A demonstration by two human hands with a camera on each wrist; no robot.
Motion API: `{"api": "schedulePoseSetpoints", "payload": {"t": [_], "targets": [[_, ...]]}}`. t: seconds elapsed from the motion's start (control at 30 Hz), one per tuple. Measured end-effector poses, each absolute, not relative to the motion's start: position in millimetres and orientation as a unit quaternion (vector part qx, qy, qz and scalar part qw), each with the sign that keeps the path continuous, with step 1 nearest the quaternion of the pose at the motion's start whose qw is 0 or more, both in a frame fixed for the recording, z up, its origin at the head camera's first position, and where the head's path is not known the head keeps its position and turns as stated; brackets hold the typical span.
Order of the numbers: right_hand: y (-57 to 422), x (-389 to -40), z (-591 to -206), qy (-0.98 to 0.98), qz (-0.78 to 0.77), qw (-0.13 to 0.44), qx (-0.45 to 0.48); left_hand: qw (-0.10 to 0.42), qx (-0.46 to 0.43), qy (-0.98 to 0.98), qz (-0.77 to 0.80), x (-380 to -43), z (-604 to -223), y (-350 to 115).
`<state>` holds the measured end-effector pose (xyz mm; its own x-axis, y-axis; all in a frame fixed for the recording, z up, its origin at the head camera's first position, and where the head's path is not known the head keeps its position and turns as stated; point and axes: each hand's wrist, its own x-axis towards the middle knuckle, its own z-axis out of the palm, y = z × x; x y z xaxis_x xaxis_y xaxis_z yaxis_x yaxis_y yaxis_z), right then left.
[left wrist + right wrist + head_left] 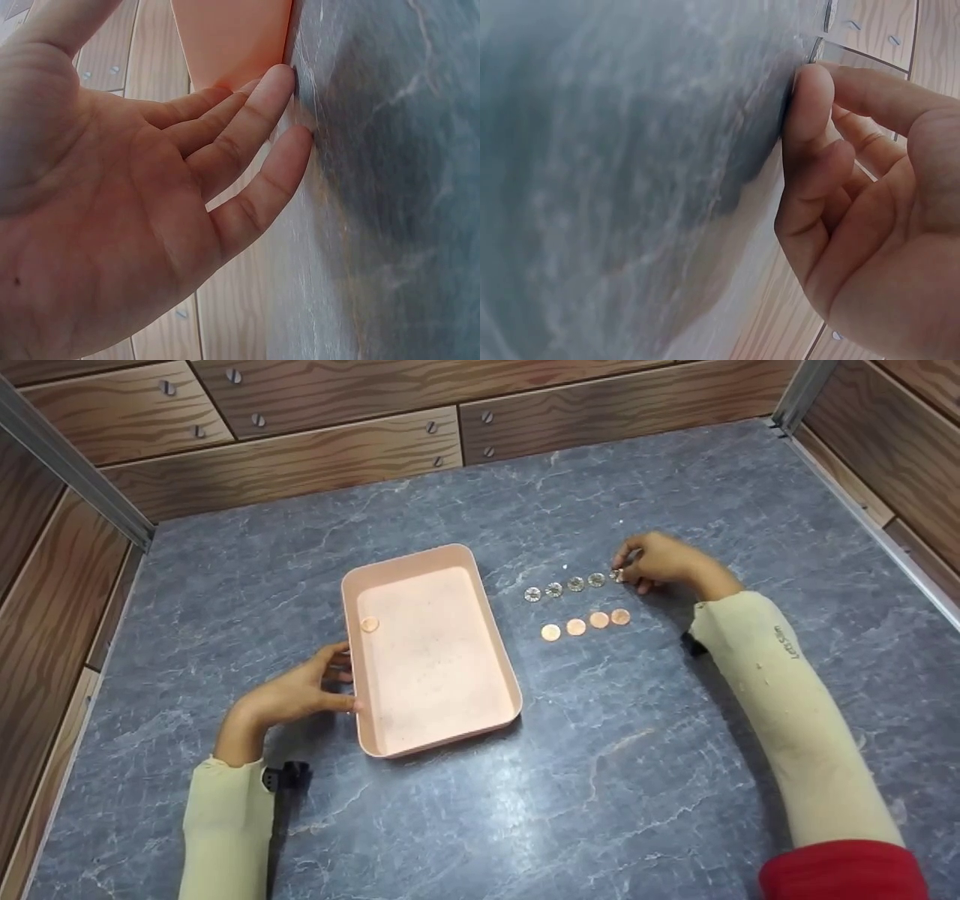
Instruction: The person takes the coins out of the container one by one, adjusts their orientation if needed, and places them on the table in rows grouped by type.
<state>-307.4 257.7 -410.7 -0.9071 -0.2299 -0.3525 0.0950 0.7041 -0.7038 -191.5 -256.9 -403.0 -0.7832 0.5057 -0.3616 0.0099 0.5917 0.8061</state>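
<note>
A shallow pink tray point(431, 660) sits on the table, with one copper-coloured coin point(369, 624) inside by its left wall. My left hand point(300, 686) is at the tray's left side, thumb at the rim and the other fingers loosely extended; in the left wrist view its fingertips meet the tray wall point(232, 45) low down by the tabletop. To the right of the tray runs a row of shiny, faceted silver discs point(575, 584). At that row's right end my right hand point(660, 562) pinches a silver disc point(616, 575) between thumb and fingers, low over the table.
Nearer to me than the silver discs lies a second row, of several copper-coloured coins point(598, 620). Two tiny white specks lie beyond the silver row. Wood-patterned panels point(337, 457) wall the blue-grey marbled table point(600, 780) at the back and both sides.
</note>
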Motion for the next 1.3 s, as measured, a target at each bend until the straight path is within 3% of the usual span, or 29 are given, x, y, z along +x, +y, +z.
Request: {"api": "schedulePoseSetpoints", "payload": {"t": [0.53, 0.9, 1.3], "targets": [[264.8, -306.3, -406.3, 0.901, -0.372, 0.215, -0.061, 0.291, 0.151, 0.845, 0.423, -192.7, -404.6, -255.4], [270.1, -302.1, -383.8, 0.904, -0.385, 0.167, -0.075, 0.288, 0.161, 0.844, 0.423, -192.5, -403.9, -257.0], [227.5, -288.2, -358.5, 0.873, -0.463, 0.126, -0.090, 0.288, 0.161, 0.849, 0.413, -192.1, -404.1, -255.8]]}}
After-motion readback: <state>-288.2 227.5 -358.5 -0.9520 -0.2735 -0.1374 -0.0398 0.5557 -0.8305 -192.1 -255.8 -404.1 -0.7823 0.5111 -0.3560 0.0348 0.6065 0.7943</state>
